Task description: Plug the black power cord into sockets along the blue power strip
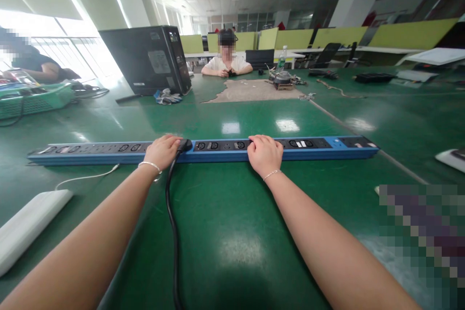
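A long blue power strip (pixel 218 156) with black sockets lies across the green table in front of me. My left hand (pixel 163 150) is over its middle-left part, fingers closed against a black plug (pixel 185 145) seated at the strip's top face; part of the grip is hidden. From that plug a black power cord (pixel 173 203) runs down toward the near edge. Right of centre, my right hand (pixel 266 154) wraps over the strip, its fingertips bent behind the far side. Bracelets circle both wrists.
A black computer tower (pixel 145 60) stands behind left, with gloves (pixel 167 97) beside it. A green basket (pixel 36 99) sits far left. Cardboard (pixel 250 91) bears small parts. A white device (pixel 32 220) lies near left. One person (pixel 227 64) sits opposite, another (pixel 39 65) at left.
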`<act>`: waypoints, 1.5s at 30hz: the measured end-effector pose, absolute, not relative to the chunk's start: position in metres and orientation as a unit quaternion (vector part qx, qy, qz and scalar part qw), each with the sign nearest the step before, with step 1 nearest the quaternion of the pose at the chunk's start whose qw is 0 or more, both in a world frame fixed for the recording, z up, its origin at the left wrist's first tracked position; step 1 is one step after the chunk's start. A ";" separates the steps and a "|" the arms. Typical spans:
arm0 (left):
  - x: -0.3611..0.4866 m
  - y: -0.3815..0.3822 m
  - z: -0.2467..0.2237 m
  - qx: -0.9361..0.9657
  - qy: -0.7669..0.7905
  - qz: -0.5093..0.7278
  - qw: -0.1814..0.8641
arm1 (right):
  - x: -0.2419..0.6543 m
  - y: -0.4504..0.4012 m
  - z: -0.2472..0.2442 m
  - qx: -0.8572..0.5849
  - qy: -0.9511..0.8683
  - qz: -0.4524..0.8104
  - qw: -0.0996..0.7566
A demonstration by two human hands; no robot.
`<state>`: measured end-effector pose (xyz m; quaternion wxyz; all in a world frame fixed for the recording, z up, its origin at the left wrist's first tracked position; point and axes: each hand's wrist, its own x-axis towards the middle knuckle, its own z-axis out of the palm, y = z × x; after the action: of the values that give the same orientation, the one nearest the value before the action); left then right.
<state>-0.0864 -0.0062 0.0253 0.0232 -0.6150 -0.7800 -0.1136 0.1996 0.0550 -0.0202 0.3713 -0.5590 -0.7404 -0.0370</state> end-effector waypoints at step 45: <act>-0.071 -0.007 -0.005 -0.553 -0.777 -0.289 0.086 | 0.046 0.017 -0.004 -0.363 -0.878 -0.004 0.310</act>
<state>-0.0711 -0.0075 -0.0046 0.0857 -0.5532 -0.7766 -0.2891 0.0457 0.0171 -0.0037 0.3103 -0.3635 -0.8784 -0.0038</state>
